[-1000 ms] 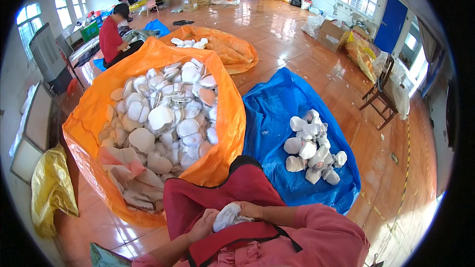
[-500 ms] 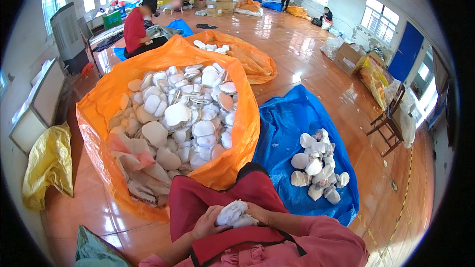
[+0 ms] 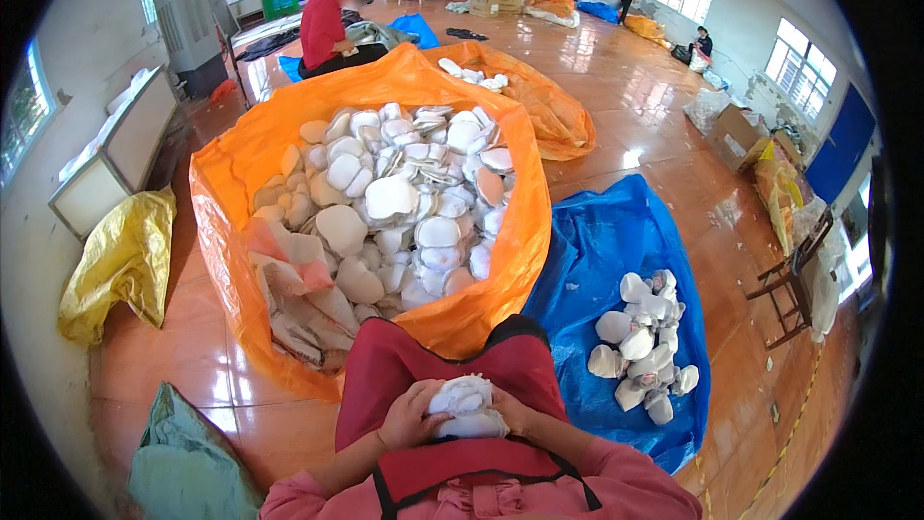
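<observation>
Over my lap I hold a bundle of soft white padded cloth pieces [image 3: 464,395], which looks folded together. My left hand [image 3: 412,414] is closed round its left side, and my right hand [image 3: 513,412] grips the right side. Some of the fingers are hidden by the bundle. In front of my knees stands a big open orange sack [image 3: 219,195], full of loose rounded white pads [image 3: 390,196], a few of them pinkish. To the right, a heap of similar white bundles [image 3: 643,345] lies on a blue plastic sheet or sack [image 3: 621,217].
A yellow sack [image 3: 120,260] and a green sack [image 3: 188,453] lie to the left. Another orange sack [image 3: 553,106] with white pieces is behind the full one. A person in red [image 3: 325,31] sits beyond. A wooden chair [image 3: 791,284] and cardboard box [image 3: 736,138] stand right.
My view has swung left, so the surroundings sit farther right in it. Both hands still hold the white bundle, which now shows more upright between them.
</observation>
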A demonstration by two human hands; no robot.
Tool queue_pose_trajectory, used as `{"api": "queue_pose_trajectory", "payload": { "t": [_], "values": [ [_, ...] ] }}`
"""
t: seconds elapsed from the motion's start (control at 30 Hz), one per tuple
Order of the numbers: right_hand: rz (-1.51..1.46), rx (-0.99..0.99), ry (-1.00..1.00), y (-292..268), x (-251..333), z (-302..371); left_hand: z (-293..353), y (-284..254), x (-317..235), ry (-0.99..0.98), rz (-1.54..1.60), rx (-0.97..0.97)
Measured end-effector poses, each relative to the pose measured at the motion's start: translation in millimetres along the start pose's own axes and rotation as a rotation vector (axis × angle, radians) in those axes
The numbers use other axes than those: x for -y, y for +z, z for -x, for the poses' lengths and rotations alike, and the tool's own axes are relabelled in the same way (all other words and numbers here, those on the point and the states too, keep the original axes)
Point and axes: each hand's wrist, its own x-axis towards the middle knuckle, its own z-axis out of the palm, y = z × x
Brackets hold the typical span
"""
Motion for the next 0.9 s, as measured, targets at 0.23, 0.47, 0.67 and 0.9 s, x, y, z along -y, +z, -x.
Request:
{"api": "queue_pose_trajectory", "payload": {
  "t": [0.23, 0.47, 0.67, 0.9],
  "values": [
    [-0.136, -0.101, -0.013, -27, -39, -13, 0, 8, 9, -0.141, 0.157, 0.050],
    [0.228, 0.006, -0.290, -14, -7, 2, -15, 12, -4, -0.175, 0.197, 0.114],
    [0.003, -0.024, -0.036, -19, -6, -10, -25, 4, -7, -0.171, 0.183, 0.143],
    [-0.111, -0.099, 0.079, -24, -11, -9, -30, 9, -5, -0.191, 0.089, 0.209]
  ]
}}
